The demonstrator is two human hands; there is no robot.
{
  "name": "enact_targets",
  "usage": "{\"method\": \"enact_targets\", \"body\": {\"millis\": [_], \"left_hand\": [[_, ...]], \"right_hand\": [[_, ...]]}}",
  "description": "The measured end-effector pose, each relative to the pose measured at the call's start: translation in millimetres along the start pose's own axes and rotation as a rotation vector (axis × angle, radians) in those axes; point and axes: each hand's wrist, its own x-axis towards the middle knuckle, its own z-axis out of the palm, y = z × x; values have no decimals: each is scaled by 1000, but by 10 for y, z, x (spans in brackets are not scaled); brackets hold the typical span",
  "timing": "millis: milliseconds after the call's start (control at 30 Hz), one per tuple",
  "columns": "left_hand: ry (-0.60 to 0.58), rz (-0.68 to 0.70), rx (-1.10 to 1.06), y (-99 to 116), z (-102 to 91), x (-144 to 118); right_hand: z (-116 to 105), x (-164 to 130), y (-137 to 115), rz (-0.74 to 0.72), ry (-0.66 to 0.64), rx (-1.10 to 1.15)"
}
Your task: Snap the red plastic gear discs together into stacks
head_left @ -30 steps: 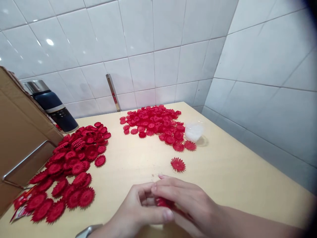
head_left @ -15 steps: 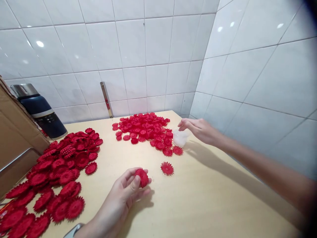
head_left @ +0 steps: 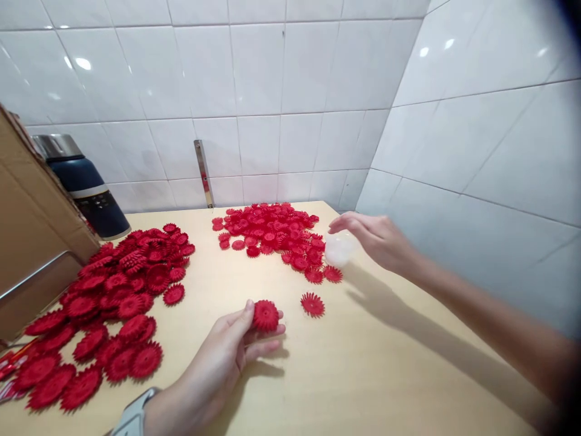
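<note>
Since the earlier frame the right hand (head_left: pixel 379 241) has closed its fingers on the small clear plastic cup (head_left: pixel 338 249) beside the far heap of red plastic flower discs (head_left: pixel 272 233), while the left hand (head_left: pixel 236 345) grips one stacked red flower piece (head_left: pixel 265 315) short of that heap, many discs apparently remaining unassembled.

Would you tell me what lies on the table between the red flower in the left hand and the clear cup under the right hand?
In the head view, one loose red flower piece lies there on the table, with two more at the far pile's edge.
</note>
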Motion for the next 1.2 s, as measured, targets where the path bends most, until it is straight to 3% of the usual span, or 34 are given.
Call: {"method": "enact_targets", "body": {"millis": [67,133,200,267,400,900,1200], "left_hand": [[-49,15,-13,-29,-39,19],[-99,32,-28,-48,-70,30],[-131,46,-47,-48,-86,29],[-153,61,-73,-31,-88,22],[-184,59,-127,5,-77,17],[-164,8,-104,-7,-55,-11],[-177,60,-141,-33,-63,15]], "right_hand": [[101,-142,-238,-71,26,155],[257,-336,-478,-154,-90,284],[422,-535,-656,-265,-249,258],[550,-683,-738,-420,-317,186],[650,-765,-688,-649,-293,39],[715,-782,-579,-797,-277,-26],[688,-765,-580,-824,-242,-6]]}}
